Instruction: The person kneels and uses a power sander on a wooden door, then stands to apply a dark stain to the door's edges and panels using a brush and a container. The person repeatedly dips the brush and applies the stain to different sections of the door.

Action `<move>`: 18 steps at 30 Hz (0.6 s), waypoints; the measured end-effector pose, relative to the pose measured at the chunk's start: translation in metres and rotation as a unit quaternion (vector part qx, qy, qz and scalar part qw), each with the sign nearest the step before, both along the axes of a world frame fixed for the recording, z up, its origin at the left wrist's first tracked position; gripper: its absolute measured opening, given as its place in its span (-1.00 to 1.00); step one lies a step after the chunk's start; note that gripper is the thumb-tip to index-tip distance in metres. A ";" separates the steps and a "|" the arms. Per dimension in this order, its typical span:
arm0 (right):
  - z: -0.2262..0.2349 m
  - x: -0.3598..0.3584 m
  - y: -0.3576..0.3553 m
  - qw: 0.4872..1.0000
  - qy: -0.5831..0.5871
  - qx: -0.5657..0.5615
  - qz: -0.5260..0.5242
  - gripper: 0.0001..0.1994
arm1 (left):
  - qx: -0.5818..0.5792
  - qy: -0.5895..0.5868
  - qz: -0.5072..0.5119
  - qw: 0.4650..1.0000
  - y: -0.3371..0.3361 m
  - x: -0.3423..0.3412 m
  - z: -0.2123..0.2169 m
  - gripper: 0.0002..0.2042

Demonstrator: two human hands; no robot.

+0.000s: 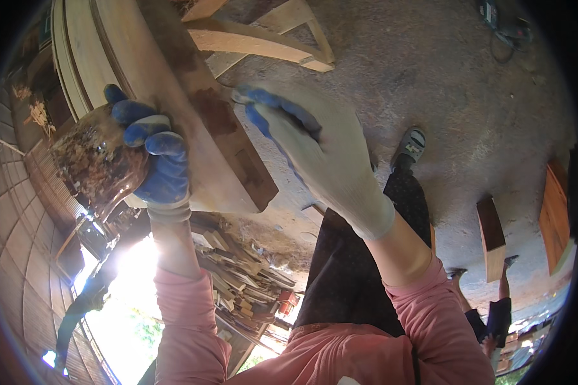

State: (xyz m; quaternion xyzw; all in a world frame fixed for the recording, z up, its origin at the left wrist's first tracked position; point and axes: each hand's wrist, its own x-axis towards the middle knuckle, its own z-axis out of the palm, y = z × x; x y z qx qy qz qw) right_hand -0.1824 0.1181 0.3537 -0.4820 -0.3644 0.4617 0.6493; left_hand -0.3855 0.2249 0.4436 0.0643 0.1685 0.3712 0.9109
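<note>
My left hand (164, 151), in a blue-coated work glove, is closed round a clear plastic container (99, 157) with brown, lumpy contents. It is held beside a thick, pale wooden piece (167, 83) with long grooves at its far left. Along the right edge of that wood runs a darker brown face, with a dark, wet-looking patch (215, 114) on it. Just right of this edge is my right hand (321, 151), gloved in white with blue-coated fingers. Its fingers are pinched together, slightly blurred; what is at their tips is too small to make out.
A curved wooden frame (257, 42) lies beyond the wood. Scrap wood (237, 273) is heaped lower left of my legs. Boards (491, 240) stand at the right, near another person's legs (501, 301). A corded tool (498, 22) rests far right on the floor.
</note>
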 end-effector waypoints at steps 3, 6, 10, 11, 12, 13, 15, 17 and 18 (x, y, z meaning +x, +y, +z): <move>-0.001 -0.005 0.004 1.000 -0.003 -0.007 0.021 -0.74 | -0.006 -0.007 -0.004 1.000 0.001 -0.002 -0.001 -0.56; 0.004 0.000 -0.008 0.997 -0.042 0.003 0.069 -0.74 | -0.015 -0.020 0.000 1.000 0.001 -0.006 -0.003 -0.54; 0.013 0.012 -0.022 0.992 -0.025 -0.025 0.118 -0.74 | -0.017 -0.024 -0.001 1.000 0.002 -0.007 -0.004 -0.54; 0.012 0.015 -0.022 0.989 -0.029 -0.029 0.143 -0.74 | -0.019 -0.026 -0.004 0.999 0.002 -0.007 -0.003 -0.54; 0.012 0.016 -0.021 0.992 -0.026 -0.024 0.123 -0.74 | -0.019 -0.023 -0.005 1.000 0.002 -0.006 -0.003 -0.54; 0.009 0.016 -0.019 0.993 -0.032 -0.014 0.116 -0.74 | -0.019 -0.021 -0.007 1.000 0.003 -0.006 -0.003 -0.54; 0.003 0.012 -0.012 0.997 -0.028 -0.007 0.075 -0.74 | -0.020 -0.020 -0.010 1.000 0.003 -0.004 -0.002 -0.55; -0.001 0.004 -0.007 0.999 -0.027 -0.010 0.026 -0.74 | -0.022 -0.023 -0.012 0.999 0.002 -0.004 -0.001 -0.56; -0.002 0.000 -0.007 0.999 -0.028 -0.010 0.016 -0.74 | -0.022 -0.019 -0.012 1.000 0.002 -0.004 0.000 -0.57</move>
